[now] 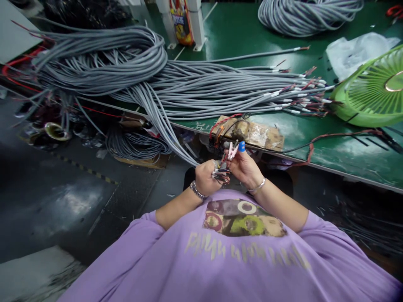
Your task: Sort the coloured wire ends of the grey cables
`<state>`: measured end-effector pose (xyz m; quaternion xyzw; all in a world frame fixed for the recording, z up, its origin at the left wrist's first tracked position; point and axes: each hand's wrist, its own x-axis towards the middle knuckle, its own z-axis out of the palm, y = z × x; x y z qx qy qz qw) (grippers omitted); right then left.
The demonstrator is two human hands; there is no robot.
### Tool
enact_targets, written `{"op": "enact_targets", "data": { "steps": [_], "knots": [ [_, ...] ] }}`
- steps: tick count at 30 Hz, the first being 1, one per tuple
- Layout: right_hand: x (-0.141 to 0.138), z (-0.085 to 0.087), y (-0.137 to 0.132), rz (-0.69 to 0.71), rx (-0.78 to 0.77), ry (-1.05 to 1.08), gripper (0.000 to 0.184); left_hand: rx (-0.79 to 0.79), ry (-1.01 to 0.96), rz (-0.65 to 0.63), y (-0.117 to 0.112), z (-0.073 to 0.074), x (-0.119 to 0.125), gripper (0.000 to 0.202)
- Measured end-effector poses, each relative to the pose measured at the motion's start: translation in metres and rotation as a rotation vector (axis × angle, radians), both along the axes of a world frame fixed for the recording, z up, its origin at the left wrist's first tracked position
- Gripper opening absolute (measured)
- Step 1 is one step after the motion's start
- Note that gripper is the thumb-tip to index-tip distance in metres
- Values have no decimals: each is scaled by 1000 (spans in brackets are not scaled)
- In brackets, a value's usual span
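My left hand (206, 178) is closed around a bunch of grey cables (176, 140), close to their ends. Thin bare-tipped wires (223, 175), dark and reddish, stick out from the fist towards my right hand. My right hand (246, 170) is pinched beside these wires, with a blue cover (241, 146) on one fingertip. At its fingers is a small pale pink, clip-shaped tool (232, 150); its exact kind is unclear. Just beyond, at the bench edge, lies a wooden board (264, 136) with a brown lump and red and black leads.
A thick pile of grey cables (107, 63) covers the green bench (233, 42), stripped ends pointing right. A green fan (371, 90) stands at the right, near a plastic bag (355, 54). A cable coil (308, 16) lies at the back; another coil (135, 144) sits below the bench.
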<state>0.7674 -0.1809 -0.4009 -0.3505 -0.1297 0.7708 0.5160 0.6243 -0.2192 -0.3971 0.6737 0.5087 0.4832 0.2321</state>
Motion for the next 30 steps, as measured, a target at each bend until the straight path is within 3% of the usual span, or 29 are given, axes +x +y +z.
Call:
{"op": "enact_targets", "data": {
  "steps": [13, 19, 24, 27, 30],
  "knots": [
    [-5, 7, 0, -98, -109, 25, 27, 73, 95, -117, -2, -6, 0, 28],
    [-3, 2, -3, -43, -54, 60, 37, 32, 87, -98, -4, -6, -2, 29],
    [2, -7, -7, 80, -19, 100, 50, 53, 28, -101, -9, -7, -5, 27],
    [8, -12, -8, 137, -2, 131, 52, -78, -71, -125, -15, -6, -10, 20],
    [16, -17, -10, 163, 5, 126, 49, -371, -259, -191, -17, -4, -13, 26]
  ]
}}
